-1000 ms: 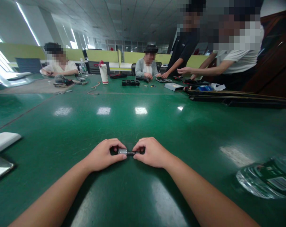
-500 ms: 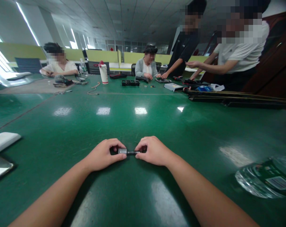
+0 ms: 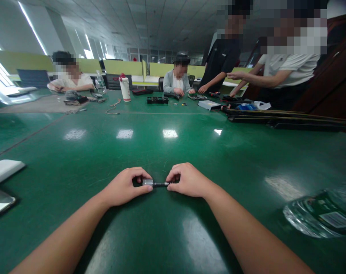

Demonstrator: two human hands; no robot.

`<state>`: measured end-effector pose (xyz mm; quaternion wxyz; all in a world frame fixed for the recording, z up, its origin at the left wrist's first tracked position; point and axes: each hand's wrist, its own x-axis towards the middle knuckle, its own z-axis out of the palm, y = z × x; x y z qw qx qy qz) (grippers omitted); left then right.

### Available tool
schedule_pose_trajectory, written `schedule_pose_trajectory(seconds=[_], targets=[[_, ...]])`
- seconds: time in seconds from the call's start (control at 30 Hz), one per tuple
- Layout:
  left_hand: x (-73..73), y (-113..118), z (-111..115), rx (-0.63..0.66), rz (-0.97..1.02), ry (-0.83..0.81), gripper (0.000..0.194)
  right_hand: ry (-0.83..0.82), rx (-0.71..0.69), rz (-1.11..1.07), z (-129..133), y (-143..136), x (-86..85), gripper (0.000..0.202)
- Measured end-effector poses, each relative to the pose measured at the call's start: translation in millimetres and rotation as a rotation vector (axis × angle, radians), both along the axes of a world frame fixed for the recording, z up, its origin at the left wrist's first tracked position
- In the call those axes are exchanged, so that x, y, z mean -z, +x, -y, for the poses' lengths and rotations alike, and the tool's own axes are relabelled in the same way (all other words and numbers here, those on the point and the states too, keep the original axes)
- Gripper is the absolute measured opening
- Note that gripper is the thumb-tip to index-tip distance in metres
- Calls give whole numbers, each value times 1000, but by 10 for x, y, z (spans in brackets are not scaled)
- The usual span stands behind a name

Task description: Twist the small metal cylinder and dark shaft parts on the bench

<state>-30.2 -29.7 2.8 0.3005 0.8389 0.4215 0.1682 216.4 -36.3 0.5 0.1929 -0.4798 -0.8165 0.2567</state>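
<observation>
Grey metallic cylinder (image 3: 148, 183) with slim dark rod (image 3: 160, 184) bridges both hands (image 3: 125, 187).

My left hand (image 3: 126, 188) is gripping the silver-and-black metal shaft (image 3: 158, 184) at its left end, my thumb lying along the near side and my index finger arching over the far side. My right hand (image 3: 188, 180) is pinching the shaft's right end between thumb and bent fingertips. My bare left forearm (image 3: 72, 228) and right forearm (image 3: 244, 222) are slanting inward toward the shaft from its near side.
</observation>
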Motion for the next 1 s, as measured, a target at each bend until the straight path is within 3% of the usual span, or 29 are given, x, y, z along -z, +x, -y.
schedule_pose_trajectory(seconds=[0.43, 0.77, 1.0], targets=[[-23, 9, 14, 1, 2, -1, 27, -62, 33, 3, -16, 102, -33, 13], [4, 10, 3, 19, 18, 22, 27, 97, -76, -143, 51, -259, 146, 12], [13, 8, -5, 9, 8, 20, 27, 88, -54, -166, 41, -289, 169, 13]])
